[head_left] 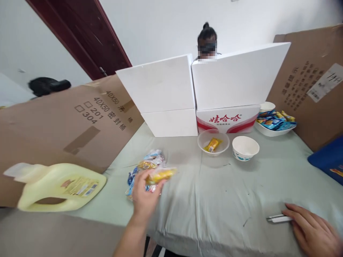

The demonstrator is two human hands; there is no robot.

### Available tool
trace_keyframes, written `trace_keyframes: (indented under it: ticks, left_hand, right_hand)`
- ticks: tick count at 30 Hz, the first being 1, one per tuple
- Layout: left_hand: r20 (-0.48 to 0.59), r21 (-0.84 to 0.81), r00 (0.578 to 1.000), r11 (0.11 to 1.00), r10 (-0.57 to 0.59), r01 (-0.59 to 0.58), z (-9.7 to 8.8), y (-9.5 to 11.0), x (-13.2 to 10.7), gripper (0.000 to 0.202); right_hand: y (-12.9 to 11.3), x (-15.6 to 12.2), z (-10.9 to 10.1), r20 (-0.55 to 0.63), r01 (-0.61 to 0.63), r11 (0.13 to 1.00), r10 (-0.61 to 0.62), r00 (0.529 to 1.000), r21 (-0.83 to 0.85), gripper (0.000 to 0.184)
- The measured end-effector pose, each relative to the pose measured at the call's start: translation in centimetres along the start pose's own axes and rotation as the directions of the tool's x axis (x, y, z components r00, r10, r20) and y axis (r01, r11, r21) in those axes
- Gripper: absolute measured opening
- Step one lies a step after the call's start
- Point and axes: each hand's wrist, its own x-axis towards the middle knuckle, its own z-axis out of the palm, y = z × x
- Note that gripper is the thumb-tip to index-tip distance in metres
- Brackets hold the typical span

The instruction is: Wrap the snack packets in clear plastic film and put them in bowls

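Fingers (pixel 141 178) of the left hand (pixel 144 194) grip a yellow packet (pixel 161 175), pile of snacks (pixel 149 160) at twelve o'clock. Right hand (pixel 313 232) lies slack, fingertips touching what may be tweezers (pixel 278 218) at nine o'clock.

A plain room set up as a makeshift workstation: cloth-covered table (pixel 227 192) screened by cardboard (pixel 66 128) and foam boards (pixel 235 75), door (pixel 88 32) upper left.

The left grip (pixel 146 194) at 7 o'clock and its yellow packet (pixel 160 175) are motion-blurred and hide part of the packet pile (pixel 150 160). The right grip (pixel 313 232) at 5 o'clock is cut off by the edge. The thin tool (pixel 278 218) at its fingertips is too small to identify. At 12 o'clock, white boards (pixel 235 76) hide a person (pixel 207 35) below the head.
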Motion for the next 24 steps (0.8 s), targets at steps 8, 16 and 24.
trace_keyframes:
  ticks: [8, 16, 24]
  left_hand:
    - [0.366, -0.522, 0.702, 0.759, 0.611, -0.388, 8.4, 7.7, -8.0, 0.018]
    - [0.365, -0.675, 0.687, 0.687, 0.629, -0.269, 8.6, 6.4, -8.6, 0.022]
    - [0.405, -0.659, 0.777, 0.743, 0.482, -0.118, 9.1, 5.7, -9.2, 0.049]
  right_hand:
    - [-2.2, 1.1, -1.9, -0.048, 0.066, 0.997, -0.067, 0.997, -0.035, 0.03]
    - [-10.7, 4.4, -2.9, 0.089, 0.104, 0.943, -0.139, 0.986, 0.317, 0.03]
    - [-13.2, 6.6, -3.1, 0.252, 0.215, 0.891, -0.332, 0.909, 0.399, 0.032]
